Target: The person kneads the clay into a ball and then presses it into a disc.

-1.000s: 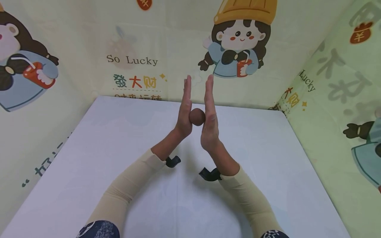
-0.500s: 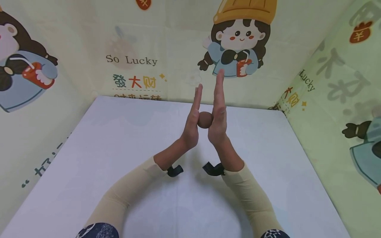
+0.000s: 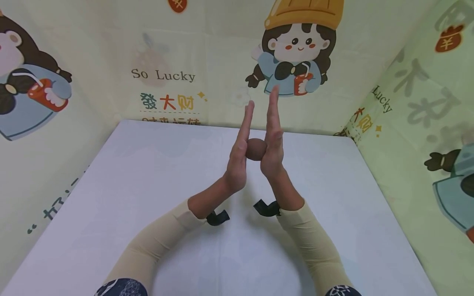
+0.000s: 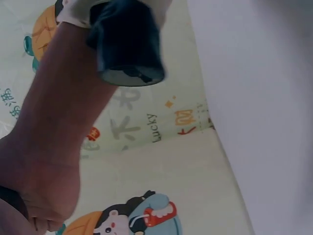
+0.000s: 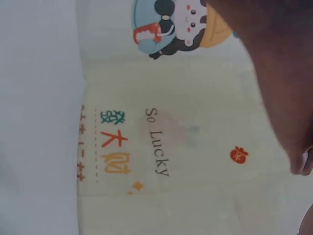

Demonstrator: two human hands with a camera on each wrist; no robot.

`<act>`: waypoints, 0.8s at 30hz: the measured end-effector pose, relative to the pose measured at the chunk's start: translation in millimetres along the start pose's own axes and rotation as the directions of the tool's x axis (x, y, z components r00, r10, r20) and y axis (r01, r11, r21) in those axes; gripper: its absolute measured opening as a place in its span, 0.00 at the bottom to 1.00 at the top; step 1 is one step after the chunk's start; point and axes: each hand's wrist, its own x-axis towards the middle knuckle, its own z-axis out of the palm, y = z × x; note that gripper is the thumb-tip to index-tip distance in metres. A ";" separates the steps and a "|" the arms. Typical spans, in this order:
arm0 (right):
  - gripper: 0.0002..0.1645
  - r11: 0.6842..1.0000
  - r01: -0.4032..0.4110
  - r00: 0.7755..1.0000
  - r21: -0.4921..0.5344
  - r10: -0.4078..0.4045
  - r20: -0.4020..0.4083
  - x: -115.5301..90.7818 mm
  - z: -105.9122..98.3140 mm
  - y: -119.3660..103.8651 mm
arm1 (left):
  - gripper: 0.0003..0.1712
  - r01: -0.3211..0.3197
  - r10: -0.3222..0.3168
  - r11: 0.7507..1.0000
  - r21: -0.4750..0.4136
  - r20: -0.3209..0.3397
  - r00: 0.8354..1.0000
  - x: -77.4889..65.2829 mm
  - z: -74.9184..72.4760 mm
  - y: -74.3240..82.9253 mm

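Observation:
A smooth brown ball (image 3: 256, 149) is held between two flat palms, raised over the white table in the head view. On its left side my left hand (image 3: 238, 160) presses it with straight fingers pointing up and away. My right hand (image 3: 273, 152) faces it from the other side, its fingers straight too and reaching a little farther. In the left wrist view a forearm and a hand (image 4: 46, 181) show, with a dark rounded shape (image 4: 11, 200) at the left edge. The right wrist view catches only part of a hand (image 5: 299, 159) at its right edge; the ball is hidden there.
The white table (image 3: 185, 160) lies beneath both arms. Pale printed cloth (image 3: 222, 49) with cartoon figures and lettering stands around its back and sides. A black strap end hangs from each wrist, the left one (image 3: 217, 218) and the right one (image 3: 267, 208).
Both hands and the ball have shifted right. The right hand has slid slightly forward and the left slightly back against the ball. Over the last half second they have moved very little.

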 end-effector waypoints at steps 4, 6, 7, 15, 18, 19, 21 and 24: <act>0.57 1.000 -0.008 1.000 0.015 0.008 0.009 -3.5 0.8 3.9 | 0.47 -0.008 0.008 1.000 0.000 -0.009 1.000 7.4 -0.4 10.4; 0.57 1.000 -0.014 1.000 0.023 0.013 0.018 -5.9 1.7 5.7 | 0.46 -0.011 0.011 1.000 0.004 -0.014 1.000 10.6 -1.1 14.4; 0.56 1.000 -0.016 1.000 0.025 0.015 0.023 -7.2 2.4 6.5 | 0.46 -0.012 0.013 1.000 0.003 -0.020 1.000 12.1 -1.6 16.0; 0.55 0.998 -0.036 0.998 0.044 0.033 0.062 -18.3 10.7 11.0 | 0.53 -0.035 0.035 0.999 -0.008 -0.069 0.997 28.0 -9.0 23.5; 0.55 0.996 -0.068 0.995 0.062 0.063 0.073 -22.4 14.7 12.0 | 0.54 -0.053 0.052 0.999 -0.007 -0.095 0.994 34.9 -13.7 24.5; 0.55 0.995 -0.075 0.995 0.062 0.070 0.076 -23.6 16.0 12.2 | 0.54 -0.059 0.058 0.998 -0.008 -0.107 0.993 37.2 -15.5 24.5; 0.55 0.995 -0.081 0.994 0.056 0.077 0.083 -26.0 18.7 12.6 | 0.53 -0.077 0.077 0.997 0.001 -0.129 0.989 41.8 -19.2 24.3; 0.55 0.995 -0.086 0.991 0.043 0.082 0.102 -29.9 21.9 12.9 | 0.50 -0.104 0.104 0.995 0.012 -0.166 0.981 47.2 -25.5 20.0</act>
